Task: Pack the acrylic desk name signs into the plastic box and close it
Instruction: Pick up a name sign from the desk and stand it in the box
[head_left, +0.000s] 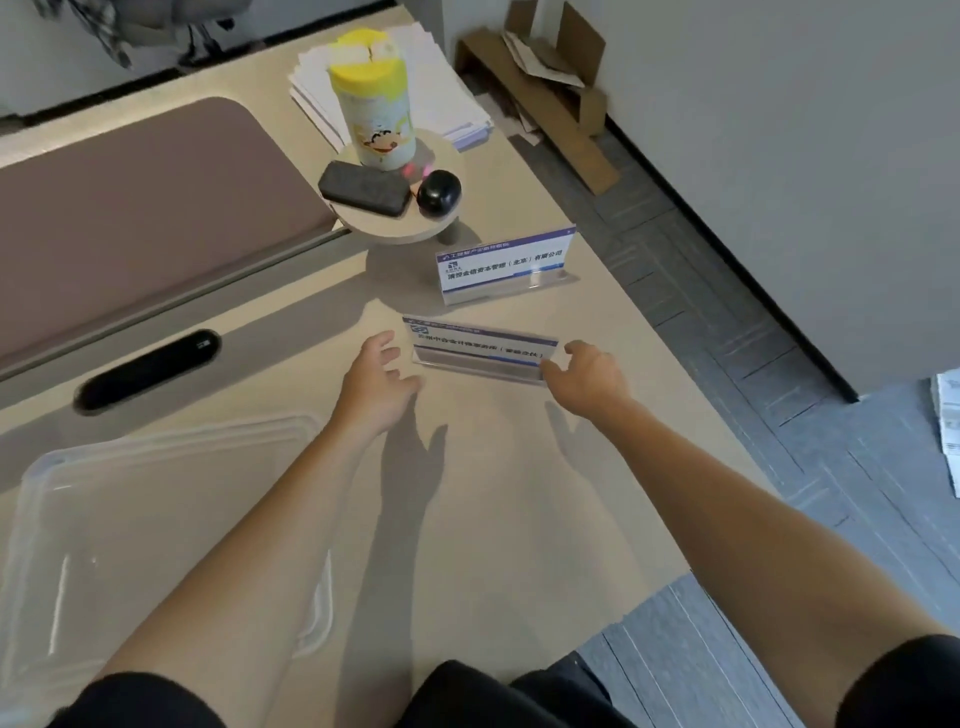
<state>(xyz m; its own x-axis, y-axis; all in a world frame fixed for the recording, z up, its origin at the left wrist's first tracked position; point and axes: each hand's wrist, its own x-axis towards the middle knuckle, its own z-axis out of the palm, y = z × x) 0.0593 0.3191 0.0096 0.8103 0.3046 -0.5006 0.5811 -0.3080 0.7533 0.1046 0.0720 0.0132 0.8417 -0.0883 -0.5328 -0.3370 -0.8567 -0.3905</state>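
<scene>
The near sign (480, 351) and the far sign (506, 267) were clear, glossy acrylic with printed paper inserts. The plastic box (156, 441) was translucent and smooth, catching highlights. The desk (519, 467) looked matt, a smooth beige laminate. A small black case (439, 192) shone glossy. The stacked paper (441, 93) was matt white.

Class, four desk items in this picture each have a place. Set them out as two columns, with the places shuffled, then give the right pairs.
Things
1. yellow-lidded bottle
2. nearer name sign
3. clear plastic box
4. stack of paper

Places
A. between the left hand and the right hand
B. on the round stand
C. near left part of the desk
D. far end of the desk, behind the bottle

Pairs: 1-B, 2-A, 3-C, 4-D
</scene>
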